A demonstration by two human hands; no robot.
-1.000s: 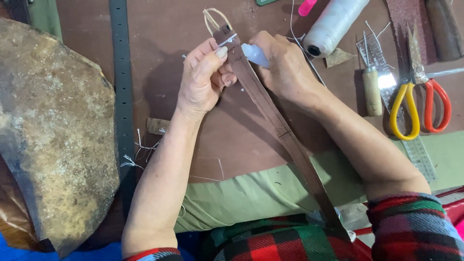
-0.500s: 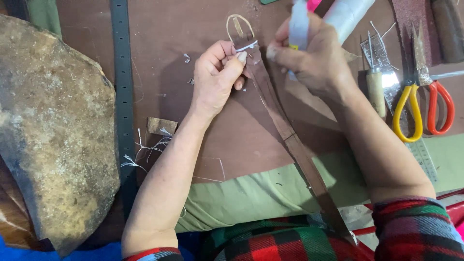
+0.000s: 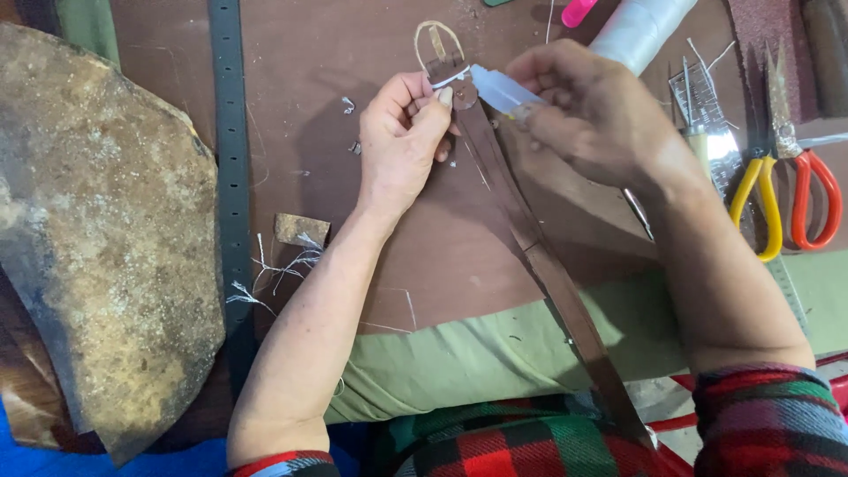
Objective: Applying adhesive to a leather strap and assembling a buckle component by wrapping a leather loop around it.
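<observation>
A long brown leather strap (image 3: pixel 539 256) runs from my lap up to a pale metal buckle (image 3: pixel 437 44) at the top of the brown work surface (image 3: pixel 353 106). My left hand (image 3: pixel 402 141) pinches the strap just below the buckle, thumb on the folded end. My right hand (image 3: pixel 587 110) holds a small translucent white lighter-shaped tool (image 3: pixel 503 90) with its tip against the strap's folded end.
A large rough stone slab (image 3: pixel 97 230) lies at the left, beside a dark belt strip (image 3: pixel 231 177). A white thread spool (image 3: pixel 640 31), an awl (image 3: pixel 702 132), yellow scissors (image 3: pixel 761 199) and red scissors (image 3: pixel 813 194) lie at the right. Thread scraps (image 3: pixel 278 261) lie about.
My right hand lifted the white tool away upward, then came back down, and now holds its tip at the strap's end. The view has shifted slightly down.
</observation>
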